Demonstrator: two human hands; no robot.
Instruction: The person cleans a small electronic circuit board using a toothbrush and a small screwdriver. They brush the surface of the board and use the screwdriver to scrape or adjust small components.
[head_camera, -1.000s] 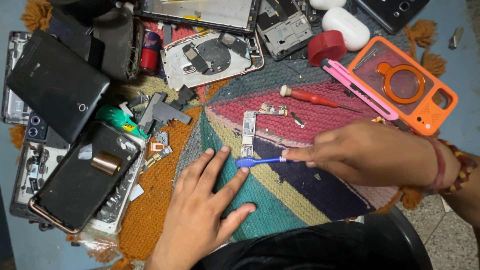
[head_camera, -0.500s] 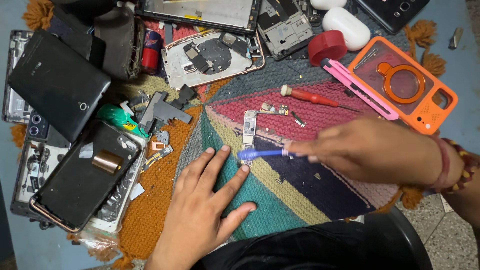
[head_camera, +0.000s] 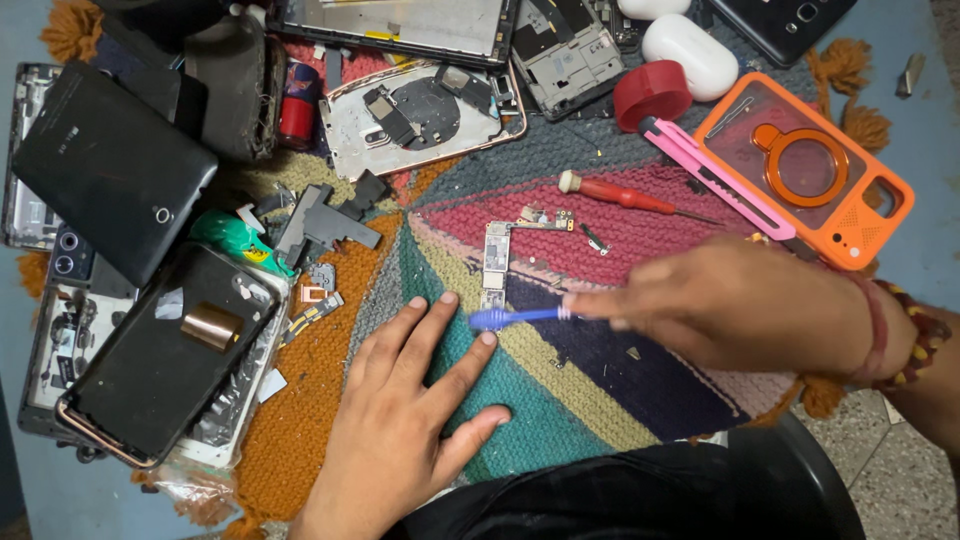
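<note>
My right hand (head_camera: 740, 305) holds a blue toothbrush (head_camera: 515, 317) by its handle, the brush head pointing left over a multicoloured woven mat (head_camera: 600, 390). The brush head lies just below a small narrow circuit board (head_camera: 496, 258) on the mat and beside my left index fingertip. My left hand (head_camera: 405, 420) rests flat on the mat, palm down, fingers spread, holding nothing.
A red-handled screwdriver (head_camera: 625, 198), a pink utility knife (head_camera: 715, 175) and an orange phone case (head_camera: 805, 165) lie at the upper right. Opened phones, back covers and loose parts (head_camera: 160, 350) crowd the left and top. A red tape roll (head_camera: 652, 95) and white earbud case (head_camera: 688, 50) sit above.
My right hand has shifted the toothbrush slightly along the mat near the circuit board. The left hand stays flat in place.
</note>
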